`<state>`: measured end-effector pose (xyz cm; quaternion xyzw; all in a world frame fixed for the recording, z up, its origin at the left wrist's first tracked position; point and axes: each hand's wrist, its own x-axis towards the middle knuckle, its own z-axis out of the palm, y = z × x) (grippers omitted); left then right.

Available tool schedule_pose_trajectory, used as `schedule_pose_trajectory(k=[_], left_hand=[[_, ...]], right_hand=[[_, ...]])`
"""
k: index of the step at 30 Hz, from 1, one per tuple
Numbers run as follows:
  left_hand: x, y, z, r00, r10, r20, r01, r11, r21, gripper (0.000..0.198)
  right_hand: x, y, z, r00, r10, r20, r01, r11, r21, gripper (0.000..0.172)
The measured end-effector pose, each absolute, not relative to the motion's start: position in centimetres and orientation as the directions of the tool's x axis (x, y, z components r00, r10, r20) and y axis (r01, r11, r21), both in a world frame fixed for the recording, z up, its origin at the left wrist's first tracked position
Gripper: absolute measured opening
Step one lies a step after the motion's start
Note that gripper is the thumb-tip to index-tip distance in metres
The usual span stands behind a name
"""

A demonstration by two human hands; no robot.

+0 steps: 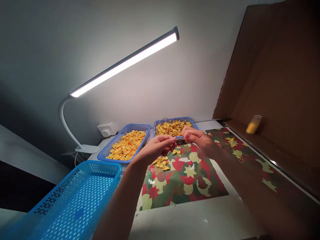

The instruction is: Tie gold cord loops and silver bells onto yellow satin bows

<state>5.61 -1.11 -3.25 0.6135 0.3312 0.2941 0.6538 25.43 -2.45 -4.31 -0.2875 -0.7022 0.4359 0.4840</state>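
My left hand (163, 145) is closed, thumb against the fingers, in front of the far blue basket. Close by on the right, my right hand (196, 137) is also pinched and slightly blurred. A thin gold tie (178, 140) shows between the fingertips of both hands; its ends are hidden by the fingers. Below them, several yellow ribbon bows (161, 163) lie in a small group on the patterned sheet (175, 186), and a single bow (176, 153) sits just beyond. Behind the hands stands a blue basket (154, 128) heaped with yellow bows and gold ties.
A second blue basket (147, 133) of yellow bows stands left, with a larger light-blue basket (117, 170) nearer me. A lit lamp (125, 63) reaches overhead. A cardboard wall (275, 66) rises at right, near a small yellow-filled container (253, 125). More bows (232, 143) lie on the right.
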Motion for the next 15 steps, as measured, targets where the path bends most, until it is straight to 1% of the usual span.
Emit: schedule_pose_trajectory(k=[1,3,5,6,8,9,10,15], left_hand=[[5.5,-1.1,-3.1,0.627,0.776,-0.075,0.017,0.083,0.996,0.034],[5.2,-1.1,-2.9,0.660,0.747,-0.083,0.008,0.104,0.995,0.033],[4.7,-1.0,-2.8,0.663,0.744,-0.082,-0.003,0.112,0.994,0.032],[4.3,-0.9,-2.7,0.657,0.750,-0.076,-0.010,0.110,0.994,0.032],[3.3,-0.6,-2.6,0.637,0.769,-0.059,-0.028,0.099,0.995,0.031],[2.8,-0.4,-2.5,0.628,0.776,-0.048,-0.041,0.094,0.995,0.031],[2.2,-0.2,-2.4,0.621,0.783,-0.038,-0.055,0.092,0.994,0.031],[-0.7,0.3,-1.5,0.562,0.827,0.021,-0.122,0.057,0.991,0.034]], right_hand=[[25.5,-2.3,-4.0,-0.321,0.839,0.440,-0.149,0.414,-0.898,0.030],[26.2,-2.0,-3.0,-0.223,0.881,0.417,-0.374,0.317,-0.871,0.026],[27.7,-1.6,-1.9,-0.100,0.923,0.372,-0.509,0.274,-0.816,0.027],[28.9,-1.4,-1.4,-0.003,0.931,0.365,-0.543,0.305,-0.782,0.028],[31.7,-0.8,-0.7,0.201,0.904,0.378,-0.534,0.425,-0.731,0.031],[33.3,-0.5,-0.6,0.307,0.867,0.393,-0.483,0.498,-0.720,0.034],[35.0,-0.2,-0.6,0.400,0.830,0.388,-0.401,0.539,-0.741,0.036],[41.5,1.5,-2.6,0.578,0.746,0.329,-0.300,0.570,-0.765,0.045]])
